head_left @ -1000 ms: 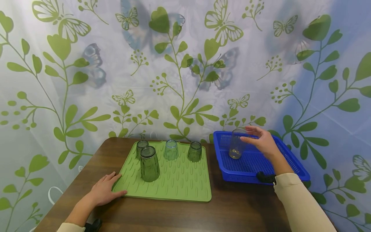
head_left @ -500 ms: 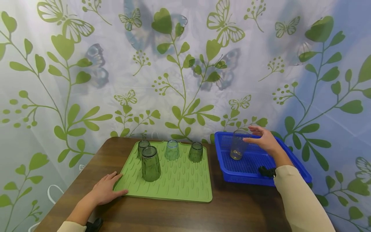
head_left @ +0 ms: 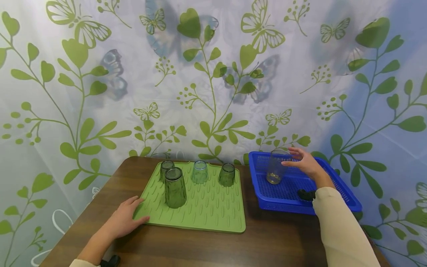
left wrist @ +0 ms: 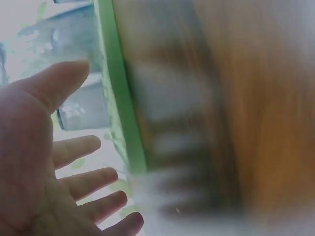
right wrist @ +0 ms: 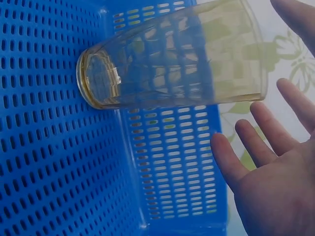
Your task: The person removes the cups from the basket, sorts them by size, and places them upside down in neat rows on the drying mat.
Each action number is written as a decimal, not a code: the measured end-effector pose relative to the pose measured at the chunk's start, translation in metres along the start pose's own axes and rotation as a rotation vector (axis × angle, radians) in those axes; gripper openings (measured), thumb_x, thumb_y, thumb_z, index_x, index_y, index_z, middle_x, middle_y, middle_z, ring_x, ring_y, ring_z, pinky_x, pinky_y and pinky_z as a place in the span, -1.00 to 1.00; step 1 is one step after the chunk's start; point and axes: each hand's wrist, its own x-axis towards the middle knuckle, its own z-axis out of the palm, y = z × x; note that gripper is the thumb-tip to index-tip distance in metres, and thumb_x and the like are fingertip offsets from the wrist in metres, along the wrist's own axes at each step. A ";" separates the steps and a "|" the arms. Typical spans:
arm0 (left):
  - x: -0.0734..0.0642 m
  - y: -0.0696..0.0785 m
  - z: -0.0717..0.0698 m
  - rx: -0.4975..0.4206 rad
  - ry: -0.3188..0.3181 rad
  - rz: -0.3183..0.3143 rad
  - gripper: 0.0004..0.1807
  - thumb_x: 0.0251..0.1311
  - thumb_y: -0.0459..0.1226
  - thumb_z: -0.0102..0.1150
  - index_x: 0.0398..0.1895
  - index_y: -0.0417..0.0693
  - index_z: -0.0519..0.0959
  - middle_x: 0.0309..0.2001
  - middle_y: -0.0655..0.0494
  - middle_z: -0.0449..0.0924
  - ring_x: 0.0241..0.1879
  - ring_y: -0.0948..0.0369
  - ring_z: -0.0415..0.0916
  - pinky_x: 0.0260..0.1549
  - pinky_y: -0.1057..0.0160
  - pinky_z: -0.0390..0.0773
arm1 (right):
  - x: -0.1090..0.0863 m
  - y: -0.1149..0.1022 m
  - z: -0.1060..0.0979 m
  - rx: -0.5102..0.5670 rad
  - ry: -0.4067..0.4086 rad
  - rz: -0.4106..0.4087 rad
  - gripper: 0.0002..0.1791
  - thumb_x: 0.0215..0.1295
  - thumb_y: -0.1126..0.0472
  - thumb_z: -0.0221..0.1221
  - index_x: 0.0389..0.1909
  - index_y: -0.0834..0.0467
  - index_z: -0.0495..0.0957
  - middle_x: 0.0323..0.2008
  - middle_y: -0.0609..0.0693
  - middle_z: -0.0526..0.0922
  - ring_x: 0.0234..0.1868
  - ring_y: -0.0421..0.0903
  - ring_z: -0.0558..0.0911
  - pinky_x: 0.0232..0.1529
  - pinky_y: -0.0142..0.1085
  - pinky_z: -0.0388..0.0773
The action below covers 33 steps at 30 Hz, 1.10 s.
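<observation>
A tall clear glass (head_left: 274,174) with a faint yellow tint stands upright in the blue basket (head_left: 283,205). Around its rim, on the right side, my right hand (head_left: 307,165) spreads its fingers; the right wrist view has the fingertips (right wrist: 221,142) just apart from the glass. My left hand (head_left: 123,219) lies relaxed with extended fingers at the left edge of the green drying mat (head_left: 213,211). On that mat stand a tall green glass (head_left: 175,191), a short dark glass (head_left: 165,170) partly behind it, a pale bluish glass (head_left: 200,173) and a short green glass (head_left: 227,176).
The brown wooden table (head_left: 207,248) carries both the mat and the basket, with a strip of wood between them. A patterned curtain (head_left: 213,74) of leaves and butterflies hangs right behind the table.
The view has shifted slightly. Both hands keep nearly the same places, and the clear glass stays standing in the basket with the right hand beside its rim.
</observation>
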 end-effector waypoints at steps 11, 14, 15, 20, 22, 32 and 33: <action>-0.015 0.039 0.010 -0.136 0.150 0.110 -0.28 0.20 0.00 0.45 0.32 -0.20 0.50 0.30 -0.18 0.49 0.31 -0.24 0.45 0.19 -0.27 0.51 | 0.002 0.010 0.010 0.063 -0.015 0.037 0.19 0.29 -0.05 0.40 0.67 0.17 -0.21 0.59 0.41 -0.02 0.57 0.44 0.05 0.41 0.41 0.17; -0.018 0.049 0.012 -0.171 0.171 0.126 -0.26 0.17 0.02 0.48 0.33 -0.15 0.50 0.29 -0.09 0.51 0.31 -0.16 0.48 0.18 -0.22 0.53 | 0.003 0.011 0.011 0.081 -0.016 0.053 0.21 0.29 -0.04 0.41 0.67 0.17 -0.22 0.59 0.43 -0.02 0.57 0.44 0.04 0.43 0.39 0.17; -0.019 0.053 0.013 -0.184 0.173 0.126 -0.26 0.17 0.03 0.48 0.33 -0.13 0.50 0.28 -0.07 0.51 0.31 -0.14 0.48 0.17 -0.20 0.54 | 0.004 0.011 0.012 0.082 -0.018 0.058 0.20 0.30 -0.03 0.41 0.67 0.17 -0.23 0.58 0.43 -0.02 0.57 0.44 0.04 0.43 0.39 0.17; -0.026 0.074 0.013 -0.215 0.182 0.142 -0.27 0.15 0.05 0.48 0.33 -0.07 0.50 0.28 0.02 0.52 0.31 -0.06 0.49 0.18 -0.17 0.54 | 0.008 0.015 0.014 0.116 -0.051 0.073 0.19 0.31 0.01 0.39 0.67 0.18 -0.25 0.57 0.44 0.00 0.55 0.45 0.08 0.43 0.36 0.21; -0.028 0.080 0.014 -0.221 0.195 0.159 -0.27 0.14 0.04 0.50 0.32 -0.05 0.51 0.27 0.06 0.54 0.30 -0.03 0.50 0.18 -0.16 0.54 | 0.010 0.020 0.015 0.145 -0.075 0.077 0.19 0.32 0.02 0.39 0.67 0.17 -0.26 0.57 0.44 0.01 0.54 0.45 0.10 0.44 0.34 0.22; -0.035 0.090 0.021 -0.228 0.253 0.236 -0.29 0.11 0.05 0.52 0.31 0.06 0.52 0.22 0.22 0.57 0.23 0.12 0.55 0.13 0.02 0.61 | 0.015 0.026 0.019 0.202 -0.154 0.068 0.17 0.34 0.09 0.38 0.66 0.21 -0.26 0.58 0.43 -0.04 0.56 0.43 0.08 0.47 0.31 0.20; -0.036 0.090 0.021 -0.232 0.257 0.239 -0.29 0.11 0.05 0.52 0.30 0.07 0.52 0.22 0.22 0.58 0.22 0.12 0.56 0.11 0.04 0.62 | 0.016 0.026 0.019 0.204 -0.158 0.066 0.17 0.34 0.10 0.38 0.66 0.21 -0.27 0.58 0.43 -0.04 0.56 0.43 0.07 0.47 0.31 0.20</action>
